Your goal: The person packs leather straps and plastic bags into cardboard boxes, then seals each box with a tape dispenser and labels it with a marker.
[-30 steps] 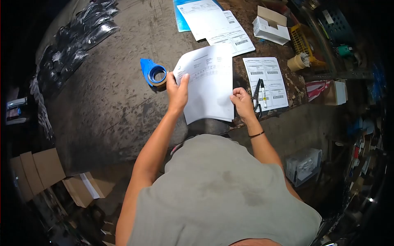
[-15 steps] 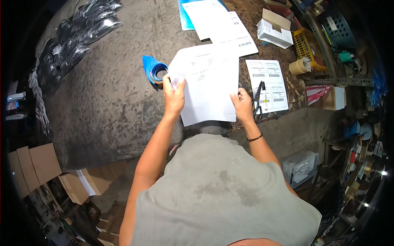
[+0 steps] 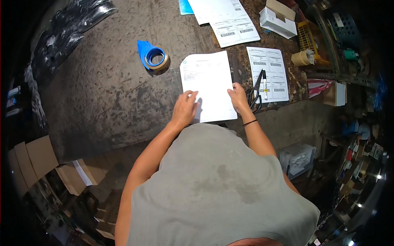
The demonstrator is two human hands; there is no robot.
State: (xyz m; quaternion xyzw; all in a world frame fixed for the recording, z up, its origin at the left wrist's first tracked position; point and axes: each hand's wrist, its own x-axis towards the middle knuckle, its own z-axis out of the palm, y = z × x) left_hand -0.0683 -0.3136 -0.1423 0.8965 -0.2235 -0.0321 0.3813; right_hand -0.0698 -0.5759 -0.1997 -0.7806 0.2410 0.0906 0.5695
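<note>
A stack of printed white paper (image 3: 211, 88) lies near the table's front edge, directly before me. My right hand (image 3: 239, 98) pinches its right edge, thumb on top and fingers underneath. At the lower left of the paper is my left hand (image 3: 185, 108), its fingers loosely bent and apart, casting a shadow on the page. Black-handled scissors (image 3: 256, 91) and a marker pen (image 3: 265, 88) rest on a label sheet (image 3: 277, 61) to the right of my right hand. Beyond my left hand sits a blue tape dispenser (image 3: 150, 55) with a roll of brown tape (image 3: 165, 65).
More label sheets (image 3: 232, 30) lie at the far side of the table (image 3: 102, 90). An open white box (image 3: 277, 20) stands at the back right, near a yellow basket (image 3: 304, 35). Black plastic bags (image 3: 61, 37) are piled far left. Cardboard boxes (image 3: 74, 178) stand below the left edge.
The paper has come down from a raised position onto the table, closer to me. My left hand has let go of its left edge and shifted lower and right.
</note>
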